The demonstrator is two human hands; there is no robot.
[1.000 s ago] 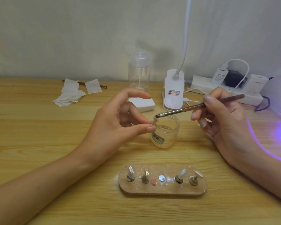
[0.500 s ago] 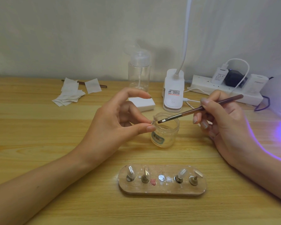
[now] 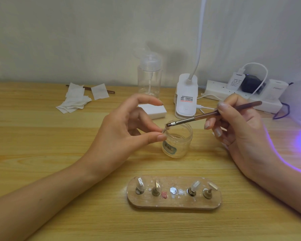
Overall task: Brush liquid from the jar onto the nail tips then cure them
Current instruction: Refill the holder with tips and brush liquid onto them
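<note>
My left hand (image 3: 127,129) pinches a small clear nail tip (image 3: 164,130) between thumb and a finger, just left of the open glass jar (image 3: 176,143). My right hand (image 3: 240,129) grips a brown brush (image 3: 214,114) like a pen. The bristle end of the brush touches the nail tip over the jar's rim. On the wooden holder (image 3: 174,203) near the front edge stand several nail tips on metal posts, and one middle post is bare.
A clear pump bottle (image 3: 149,79), a white block (image 3: 152,111) and a white lamp base (image 3: 186,98) stand behind the jar. Paper wipes (image 3: 75,100) lie at back left. A power strip (image 3: 241,94) and a curing lamp (image 3: 299,100) glowing purple sit at right.
The brush dipped toward the jar's rim half a second ago, then rose slightly, and its tip now rests on the nail tip. My left hand has barely moved.
</note>
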